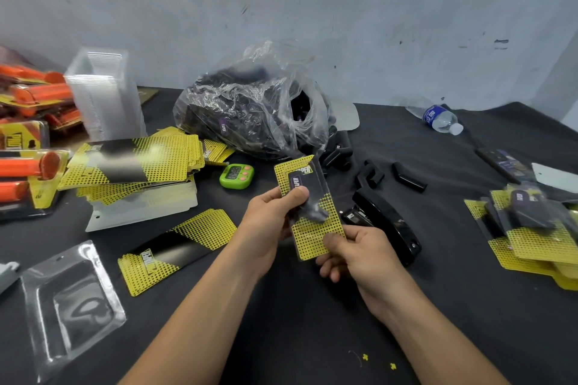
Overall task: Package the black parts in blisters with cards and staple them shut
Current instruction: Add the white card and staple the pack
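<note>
Above black cloth, dotted card (rectangular)

Stapler right of the pack; bag, seemingly of parts, behind.

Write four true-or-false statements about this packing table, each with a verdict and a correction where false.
1. The left hand and right hand both hold one blister pack. True.
2. The stapler is in the right hand. False: it lies on the table beside it.
3. The water bottle stands upright. False: it lies on its side.
4. A green timer sits near the bag of black parts. True.
</note>
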`<state>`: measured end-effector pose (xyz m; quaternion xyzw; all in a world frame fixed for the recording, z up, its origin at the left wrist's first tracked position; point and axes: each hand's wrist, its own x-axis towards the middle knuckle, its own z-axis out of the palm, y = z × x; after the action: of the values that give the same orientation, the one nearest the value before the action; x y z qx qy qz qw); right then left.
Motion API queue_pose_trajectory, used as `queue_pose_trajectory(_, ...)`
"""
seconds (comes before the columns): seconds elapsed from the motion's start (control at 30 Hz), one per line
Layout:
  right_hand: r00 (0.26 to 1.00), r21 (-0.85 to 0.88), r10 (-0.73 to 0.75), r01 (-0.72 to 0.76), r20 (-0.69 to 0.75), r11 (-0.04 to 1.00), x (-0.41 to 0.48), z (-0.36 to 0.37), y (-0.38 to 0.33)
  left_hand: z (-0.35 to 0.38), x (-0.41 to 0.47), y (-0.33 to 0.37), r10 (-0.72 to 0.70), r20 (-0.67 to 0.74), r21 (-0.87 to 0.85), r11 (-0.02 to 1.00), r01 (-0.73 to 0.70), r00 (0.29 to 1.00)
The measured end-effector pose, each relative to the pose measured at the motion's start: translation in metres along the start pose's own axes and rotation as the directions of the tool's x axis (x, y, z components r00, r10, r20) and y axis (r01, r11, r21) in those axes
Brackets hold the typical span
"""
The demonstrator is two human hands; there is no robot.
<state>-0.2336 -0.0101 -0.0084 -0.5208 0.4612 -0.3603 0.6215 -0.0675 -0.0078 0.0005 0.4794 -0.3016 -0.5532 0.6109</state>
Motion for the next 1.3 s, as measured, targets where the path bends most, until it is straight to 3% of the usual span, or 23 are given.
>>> queue_pose_trajectory(0.13,1.000,-0.023,0.014,-0.014,0.020,1.000,-0.001,-0.003,-0.003,0.001,0.002,0.001,0.056,-0.045,-0.011,0.998,-0.056,0.997)
queue_pose_trajectory(0.2,0.996,-0.260,-0.083,0.083,0.011,0.962,-0.006,-0.007,-0.005,0.001,0.002,0.001,0.078,-0.071,0.015,0.997,-0.077,0.994)
queue_pose_trajectory(0.23,0.977,-0.437,-0.210,0.180,-0.021,0.881,-0.008,-0.010,-0.006,0.001,0.003,0.001,0.079,-0.087,0.018,0.997,-0.077,0.993)
queue_pose_trajectory(0.27,0.924,-0.591,-0.378,0.272,-0.061,0.760,-0.012,-0.012,-0.009,0.000,0.003,0.002,0.074,-0.100,0.013,0.997,-0.073,0.992)
queue_pose_trajectory(0.33,0.698,-0.733,-0.693,0.375,-0.180,0.568,-0.021,-0.019,-0.022,-0.004,0.005,0.004,0.068,-0.114,0.008,0.998,-0.067,0.991)
queue_pose_trajectory(0.37,0.595,-0.761,-0.764,0.368,-0.249,0.534,-0.021,-0.025,-0.028,-0.006,0.006,0.004,0.065,-0.121,0.012,0.998,-0.064,0.990)
queue_pose_trajectory(0.4,0.551,-0.775,-0.776,0.329,-0.306,0.539,-0.017,-0.032,-0.034,-0.008,0.006,0.004,0.060,-0.131,0.014,0.998,-0.059,0.990)
queue_pose_trajectory(0.43,0.593,-0.786,-0.731,0.248,-0.339,0.566,-0.013,-0.039,-0.036,-0.008,0.007,0.003,0.053,-0.142,0.014,0.999,-0.052,0.988)
queue_pose_trajectory(0.53,0.879,-0.805,-0.330,-0.097,-0.345,0.585,-0.001,-0.052,-0.033,-0.007,0.009,0.002,0.048,-0.160,0.027,0.999,-0.044,0.986)
queue_pose_trajectory(0.6,0.940,-0.780,-0.169,-0.136,-0.297,0.611,-0.001,-0.051,-0.029,-0.007,0.011,0.002,0.054,-0.176,0.021,0.998,-0.051,0.983)
queue_pose_trajectory(0.8,0.955,-0.726,-0.195,-0.029,-0.223,0.687,-0.010,-0.038,-0.036,-0.018,0.011,0.009,0.080,-0.271,-0.051,0.994,-0.097,0.959)
queue_pose_trajectory(0.87,0.978,-0.780,-0.137,-0.037,-0.156,0.625,-0.012,-0.033,-0.035,-0.021,0.011,0.012,0.103,-0.282,-0.042,0.992,-0.119,0.954)
queue_pose_trajectory(0.93,0.994,-0.866,-0.067,-0.039,-0.084,0.499,-0.013,-0.026,-0.032,-0.020,0.011,0.015,0.125,-0.304,-0.042,0.989,-0.145,0.945)
queue_pose_trajectory(1.0,0.993,-0.922,-0.106,-0.014,-0.059,0.386,-0.012,-0.020,-0.026,-0.020,0.010,0.016,0.150,-0.305,-0.066,0.982,-0.178,0.940)
queue_pose_trajectory(1.03,0.987,-0.927,-0.152,0.002,-0.059,0.376,-0.012,-0.019,-0.023,-0.019,0.010,0.016,0.164,-0.309,-0.079,0.977,-0.197,0.937)
queue_pose_trajectory(1.1,0.981,-0.897,-0.184,0.032,-0.056,0.441,-0.015,-0.017,-0.023,-0.019,0.009,0.017,0.182,-0.313,-0.101,0.970,-0.223,0.932)
queue_pose_trajectory(1.3,0.990,-0.608,-0.112,0.138,0.082,0.782,-0.024,-0.018,-0.032,-0.017,0.004,0.025,0.154,-0.205,-0.315,0.925,-0.214,0.967)
